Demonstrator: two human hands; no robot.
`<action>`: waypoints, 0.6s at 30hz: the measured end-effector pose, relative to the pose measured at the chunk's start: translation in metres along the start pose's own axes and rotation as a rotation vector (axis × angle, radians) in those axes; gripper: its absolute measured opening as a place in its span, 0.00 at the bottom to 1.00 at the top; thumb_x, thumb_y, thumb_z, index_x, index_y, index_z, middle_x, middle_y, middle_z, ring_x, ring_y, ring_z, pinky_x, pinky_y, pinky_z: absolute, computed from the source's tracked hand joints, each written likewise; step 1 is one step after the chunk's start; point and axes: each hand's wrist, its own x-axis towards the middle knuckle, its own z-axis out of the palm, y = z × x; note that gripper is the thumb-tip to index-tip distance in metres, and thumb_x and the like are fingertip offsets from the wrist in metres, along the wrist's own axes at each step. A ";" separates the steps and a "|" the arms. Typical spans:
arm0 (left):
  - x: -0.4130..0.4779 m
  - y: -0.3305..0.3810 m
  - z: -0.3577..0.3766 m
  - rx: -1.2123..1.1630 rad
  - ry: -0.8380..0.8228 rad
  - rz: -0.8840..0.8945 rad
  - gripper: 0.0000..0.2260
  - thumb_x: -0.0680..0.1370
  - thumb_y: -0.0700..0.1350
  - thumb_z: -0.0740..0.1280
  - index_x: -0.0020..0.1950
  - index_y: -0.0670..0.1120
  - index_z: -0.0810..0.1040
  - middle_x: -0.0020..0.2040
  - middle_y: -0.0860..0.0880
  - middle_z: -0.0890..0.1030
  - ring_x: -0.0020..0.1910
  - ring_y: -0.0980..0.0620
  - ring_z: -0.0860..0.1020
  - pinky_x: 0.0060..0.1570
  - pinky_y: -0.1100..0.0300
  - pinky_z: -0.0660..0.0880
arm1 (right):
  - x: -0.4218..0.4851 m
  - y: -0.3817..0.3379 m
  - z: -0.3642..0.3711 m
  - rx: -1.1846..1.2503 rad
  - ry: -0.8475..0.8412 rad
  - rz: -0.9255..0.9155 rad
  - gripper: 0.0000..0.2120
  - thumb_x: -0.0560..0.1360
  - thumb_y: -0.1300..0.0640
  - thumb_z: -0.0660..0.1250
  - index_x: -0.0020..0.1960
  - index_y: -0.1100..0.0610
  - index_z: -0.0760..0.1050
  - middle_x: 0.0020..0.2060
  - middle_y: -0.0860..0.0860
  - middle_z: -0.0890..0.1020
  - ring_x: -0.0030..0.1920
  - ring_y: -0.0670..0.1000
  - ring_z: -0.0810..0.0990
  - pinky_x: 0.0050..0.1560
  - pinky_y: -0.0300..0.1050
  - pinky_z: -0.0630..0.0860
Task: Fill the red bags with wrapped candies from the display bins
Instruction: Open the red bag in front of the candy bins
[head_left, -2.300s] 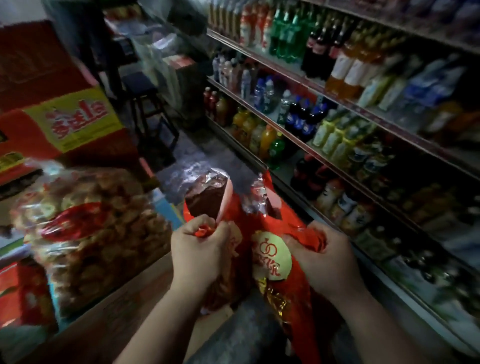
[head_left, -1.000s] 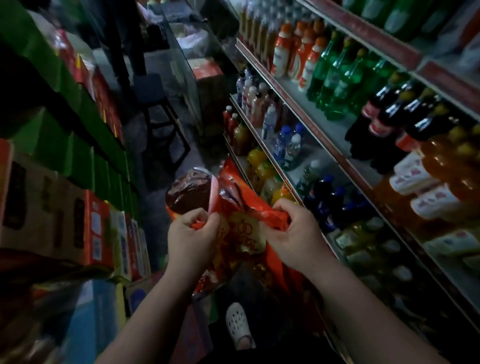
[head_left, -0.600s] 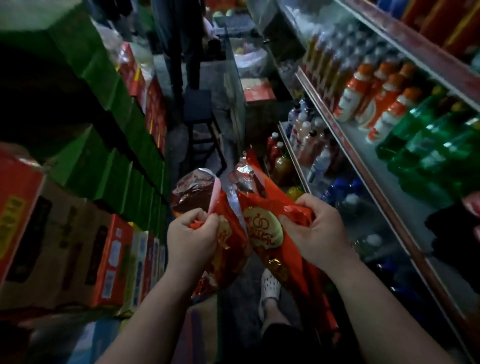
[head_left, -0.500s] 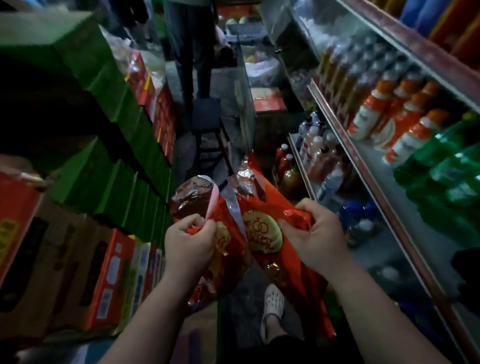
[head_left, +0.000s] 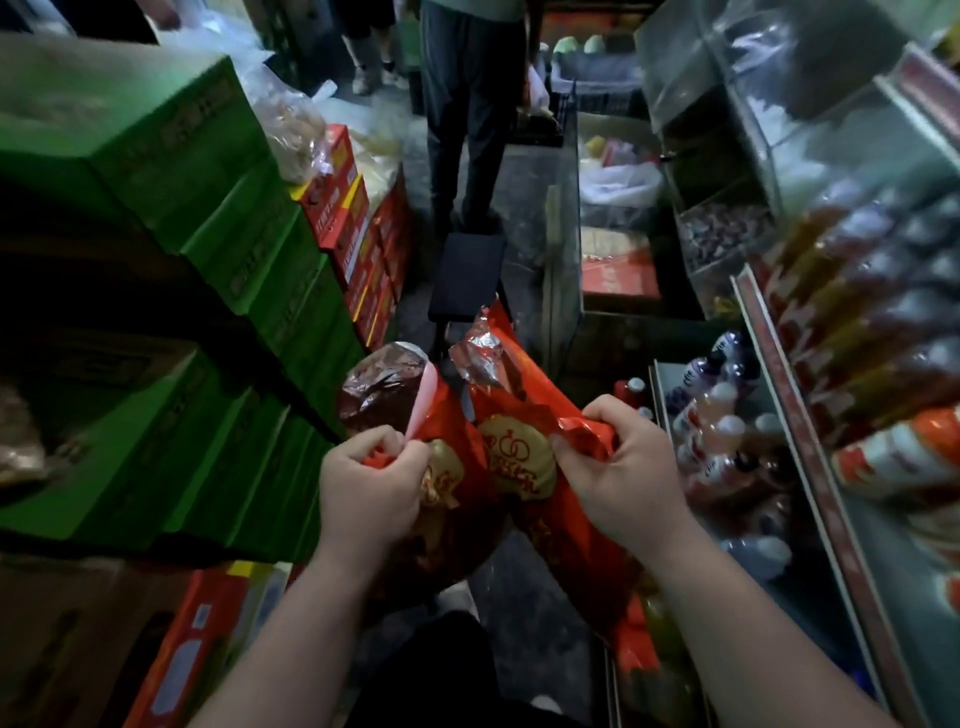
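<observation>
- Stacked green cardboard cartons (head_left: 208, 249) fill the left side of the aisle; red and yellow boxes (head_left: 337, 208) are stacked just beyond them.
- Clear plastic sacks of pale snacks (head_left: 291, 130) sit on top of the red and yellow boxes.
- Left hand (head_left: 369, 493) is closed in a fist on the gathered neck of a shiny red foil bag with a gold round emblem (head_left: 447, 467); the bag's top flares open above the fist and its body hangs below.
- Right hand (head_left: 618, 478) is clamped on the crumpled edge of a second red foil bag with a gold round label (head_left: 519, 457), which hangs below the hand. The two bags touch between the hands; the hands are apart.
- A dark square stool (head_left: 467, 275) stands on the floor beyond the bags; a person's dark trouser legs (head_left: 467, 104) stand behind it.
- A clear display bin of small dark wrapped candies (head_left: 727, 234) sits at the far right, well apart from the bags.
- Metal shelves with red edge strips (head_left: 810, 467) on the right carry plastic drink bottles (head_left: 711, 431), blurred.
</observation>
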 end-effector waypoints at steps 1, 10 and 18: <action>0.021 -0.002 0.008 -0.001 -0.001 -0.008 0.17 0.67 0.41 0.68 0.25 0.46 0.61 0.25 0.49 0.65 0.26 0.55 0.63 0.26 0.60 0.63 | 0.021 0.005 0.005 -0.006 -0.005 0.011 0.14 0.76 0.62 0.76 0.36 0.56 0.73 0.31 0.51 0.76 0.28 0.44 0.73 0.30 0.30 0.66; 0.235 -0.012 0.063 0.026 -0.145 0.065 0.18 0.68 0.40 0.70 0.25 0.42 0.63 0.23 0.53 0.65 0.25 0.58 0.64 0.27 0.63 0.65 | 0.212 0.028 0.051 0.001 0.052 0.105 0.10 0.74 0.60 0.76 0.39 0.58 0.76 0.31 0.56 0.78 0.33 0.58 0.77 0.35 0.54 0.75; 0.400 0.021 0.125 0.056 -0.254 0.178 0.21 0.70 0.33 0.70 0.25 0.45 0.63 0.24 0.49 0.65 0.26 0.57 0.64 0.28 0.60 0.64 | 0.357 0.047 0.067 -0.016 0.249 0.126 0.14 0.72 0.45 0.73 0.39 0.53 0.73 0.31 0.53 0.78 0.27 0.41 0.71 0.28 0.37 0.71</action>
